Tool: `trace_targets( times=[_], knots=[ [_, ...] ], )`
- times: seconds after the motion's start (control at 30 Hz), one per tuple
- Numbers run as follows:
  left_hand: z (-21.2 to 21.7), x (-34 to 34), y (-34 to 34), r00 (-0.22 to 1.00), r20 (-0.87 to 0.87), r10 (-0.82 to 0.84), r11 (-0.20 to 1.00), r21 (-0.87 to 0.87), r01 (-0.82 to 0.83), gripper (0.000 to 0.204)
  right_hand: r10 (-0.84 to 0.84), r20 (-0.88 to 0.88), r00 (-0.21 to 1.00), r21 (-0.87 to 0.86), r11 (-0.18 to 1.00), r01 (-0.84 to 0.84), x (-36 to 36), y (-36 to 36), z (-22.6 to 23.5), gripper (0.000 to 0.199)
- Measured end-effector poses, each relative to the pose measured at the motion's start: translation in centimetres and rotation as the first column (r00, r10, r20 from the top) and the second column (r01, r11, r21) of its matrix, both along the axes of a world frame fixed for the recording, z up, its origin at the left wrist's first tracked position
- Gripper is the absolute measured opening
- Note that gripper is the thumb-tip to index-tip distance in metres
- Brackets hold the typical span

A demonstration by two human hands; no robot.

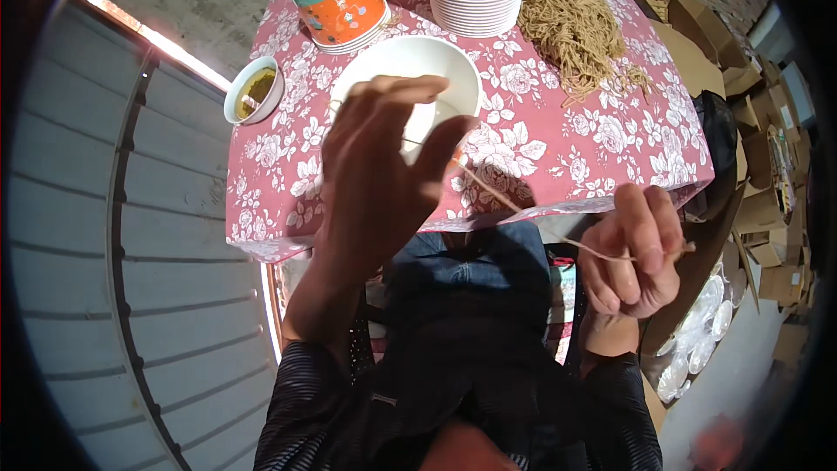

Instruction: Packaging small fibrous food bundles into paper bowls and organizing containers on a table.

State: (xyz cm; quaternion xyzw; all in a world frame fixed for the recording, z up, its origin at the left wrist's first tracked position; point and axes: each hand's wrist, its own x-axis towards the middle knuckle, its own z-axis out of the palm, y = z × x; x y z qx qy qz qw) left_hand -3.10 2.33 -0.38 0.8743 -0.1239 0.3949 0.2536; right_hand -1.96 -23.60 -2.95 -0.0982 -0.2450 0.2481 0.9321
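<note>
A white paper bucket (466, 78) with its mouth toward me is near the front of the table. My left hand (384, 161) is raised in front of it, thumb apart from the outstretched fingers, and hides part of the bucket. A thin tan cord (493, 190) stretches from behind that hand across the table edge to my right hand (632, 249). There the fingers are closed on the cord, and its short end sticks out past them. Whether the cord touches my left hand I cannot tell.
A tall stack of white paper buckets (475, 0) stands at the back, beside a tangled heap of tan cords (571, 30). An orange bucket with a green rim (340, 4) is at the back left. A bowl of yellowish liquid (257, 92) sits at the left edge. Cardboard boxes (758, 157) lie right.
</note>
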Motion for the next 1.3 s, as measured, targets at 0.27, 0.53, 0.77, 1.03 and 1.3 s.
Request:
trace_targets(
  times=[0.27,0.53,0.77,1.03,1.3],
  knots=[
    [-0.3,0.1,-0.4,0.86,-0.49,0.14,0.986,0.151,-0.074,0.031,-0.244,0.071,0.967,-0.46,0.852,0.249,0.8,1.4,-1.4,0.014],
    [-0.5,-0.6,2.3,0.88,-0.469,0.078,0.997,0.055,-0.06,0.007,-0.243,0.254,0.936,-0.706,0.615,0.351,4.0,5.0,-4.6,0.012],
    [-0.4,-0.3,4.5,0.926,-0.365,-0.094,0.996,-0.037,0.086,0.007,-0.228,0.318,0.92,-0.782,0.486,0.391,4.0,8.7,-4.0,0.012],
    [-0.3,-1.2,4.2,0.868,-0.496,0.027,0.989,0.141,0.05,0.012,-0.202,0.35,0.915,-0.826,0.393,0.403,4.1,10.1,-3.6,0.016],
    [-0.8,-1.4,3.9,0.843,-0.537,0.024,0.995,0.098,0.034,0.011,-0.202,0.306,0.93,-0.84,0.402,0.364,4.0,10.3,-3.6,0.016]
  ],
)
